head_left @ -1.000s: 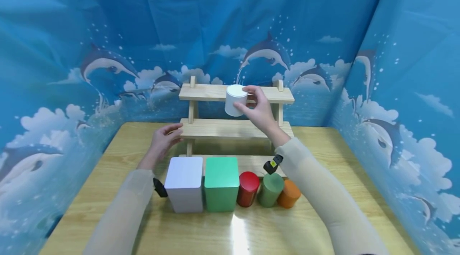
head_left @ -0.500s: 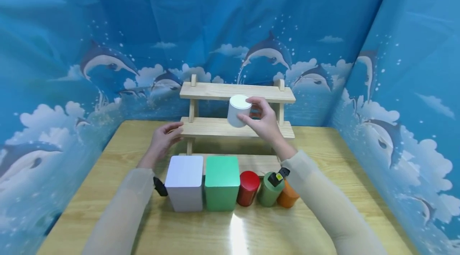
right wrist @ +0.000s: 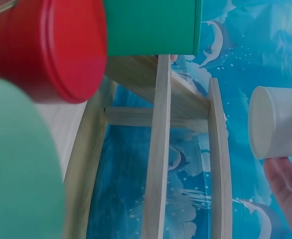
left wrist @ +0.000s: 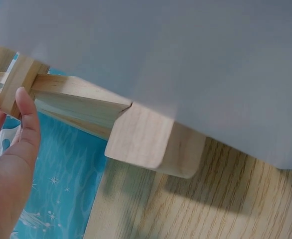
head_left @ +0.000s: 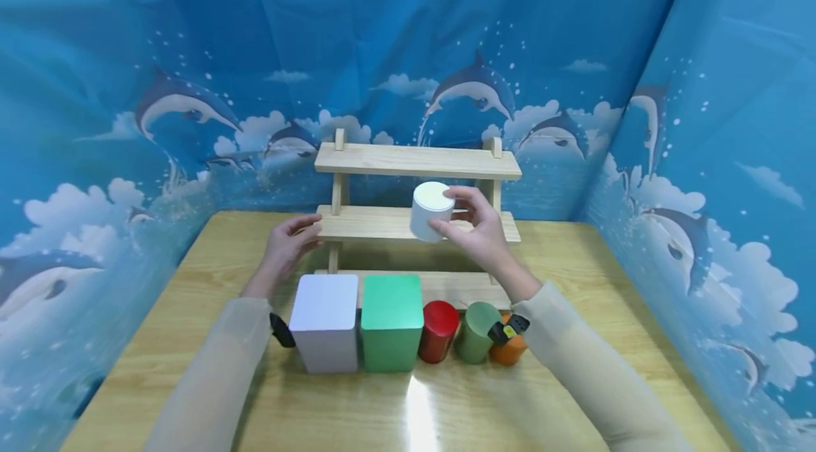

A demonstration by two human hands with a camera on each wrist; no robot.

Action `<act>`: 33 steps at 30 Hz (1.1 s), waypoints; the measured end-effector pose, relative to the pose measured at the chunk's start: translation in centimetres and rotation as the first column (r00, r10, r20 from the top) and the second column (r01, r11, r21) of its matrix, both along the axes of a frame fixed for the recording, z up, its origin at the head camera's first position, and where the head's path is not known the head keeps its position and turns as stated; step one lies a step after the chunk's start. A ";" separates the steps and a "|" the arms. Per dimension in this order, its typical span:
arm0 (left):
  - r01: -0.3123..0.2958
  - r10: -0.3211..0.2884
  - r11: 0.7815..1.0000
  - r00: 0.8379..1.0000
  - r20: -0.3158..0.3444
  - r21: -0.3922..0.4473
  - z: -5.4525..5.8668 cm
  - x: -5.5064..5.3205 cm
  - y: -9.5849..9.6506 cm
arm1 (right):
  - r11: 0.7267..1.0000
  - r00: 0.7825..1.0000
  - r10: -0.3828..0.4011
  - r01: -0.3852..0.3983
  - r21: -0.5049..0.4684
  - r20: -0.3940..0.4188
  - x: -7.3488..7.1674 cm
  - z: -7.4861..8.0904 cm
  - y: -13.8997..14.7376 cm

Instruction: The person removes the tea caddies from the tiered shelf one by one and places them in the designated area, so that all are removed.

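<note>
A white cylindrical can (head_left: pixel 430 215) is held up in front of the middle shelf of a wooden three-tier rack (head_left: pixel 417 160). My right hand (head_left: pixel 481 229) pinches it from the right, thumb low on the side and fingers near the top rim. The right wrist view shows the same white can (right wrist: pixel 283 122) with fingertips under it. At the rack's left side, my left hand (head_left: pixel 287 250) grips the end of the middle shelf. Close up, the left wrist view has thumb and fingers on either side of the wooden board (left wrist: pixel 20 82).
In front of the rack stand a white box (head_left: pixel 326 328), a green box (head_left: pixel 392 331), a red can (head_left: pixel 438 331), a pale green can (head_left: pixel 473 339) and an orange can (head_left: pixel 506 354), side by side on the wooden table (head_left: pixel 344 413). A dolphin-print curtain (head_left: pixel 395 34) surrounds the table.
The right hand has brought the white can down and slightly right, from in front of the top shelf to the middle shelf. The left hand stays at the shelf end.
</note>
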State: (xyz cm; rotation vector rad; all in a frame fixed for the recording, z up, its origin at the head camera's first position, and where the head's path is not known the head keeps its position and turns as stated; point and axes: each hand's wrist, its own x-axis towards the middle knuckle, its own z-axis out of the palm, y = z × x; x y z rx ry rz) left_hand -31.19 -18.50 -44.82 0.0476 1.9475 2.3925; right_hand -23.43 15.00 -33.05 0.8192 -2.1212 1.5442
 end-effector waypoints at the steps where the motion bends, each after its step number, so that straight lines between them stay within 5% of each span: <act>1: 0.001 -0.001 1.000 1.000 0.002 0.004 0.0 0.0 -0.1 | 1.000 1.000 -0.004 0.004 0.002 0.002 0.1 0.0 0.1; 16: -0.032 0.032 0.999 0.999 -0.016 0.004 -0.7 -0.5 -0.2 | 1.000 1.000 -0.020 0.020 -0.013 -0.007 2.2 -1.1 2.5; 33: -0.034 0.034 0.999 0.999 -0.002 0.020 -0.7 -0.5 -0.1 | 0.992 0.992 -0.116 0.113 -0.055 -0.050 3.2 -4.9 7.7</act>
